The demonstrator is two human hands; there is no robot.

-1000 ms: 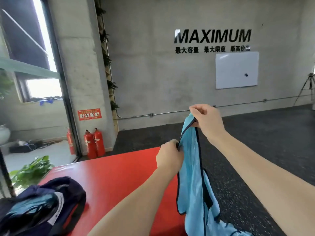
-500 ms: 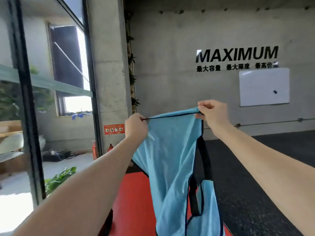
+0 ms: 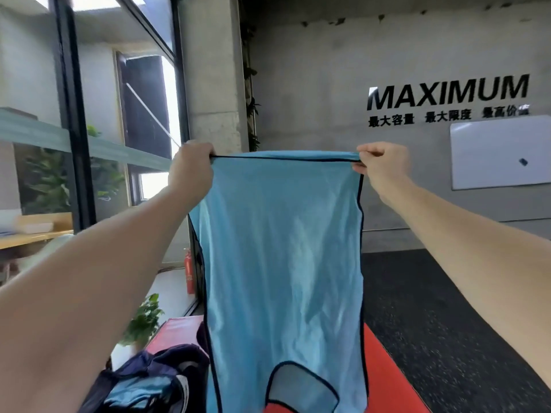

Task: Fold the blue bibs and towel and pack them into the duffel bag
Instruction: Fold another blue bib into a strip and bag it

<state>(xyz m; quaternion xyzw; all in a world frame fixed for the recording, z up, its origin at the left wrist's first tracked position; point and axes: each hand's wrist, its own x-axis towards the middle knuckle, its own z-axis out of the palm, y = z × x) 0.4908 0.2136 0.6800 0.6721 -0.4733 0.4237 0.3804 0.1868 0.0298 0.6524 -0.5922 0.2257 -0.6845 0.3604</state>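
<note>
Both hands are raised at arm's length, holding a blue bib (image 3: 283,248) up by its top hem. Left hand (image 3: 190,171) has its fingers curled over the hem's left corner, gripping it; right hand (image 3: 380,165) pinches the right corner between thumb and bent fingers. Between them the dark-trimmed hem runs taut and level, and the bib hangs straight down from it as a flat sheet, long axis vertical. Its neck opening (image 3: 301,389) is at the bottom, so it hangs upside down, the rest running out of the lower edge of view. Below the bib lies a red tabletop (image 3: 387,377), seen to its right and through the neck opening. On the tabletop, under the left forearm, sits a navy bag (image 3: 155,380), open, with light blue fabric (image 3: 143,389) showing inside. Beyond the tabletop's left side stand a potted plant (image 3: 143,323) and a red extinguisher (image 3: 188,272).
</note>
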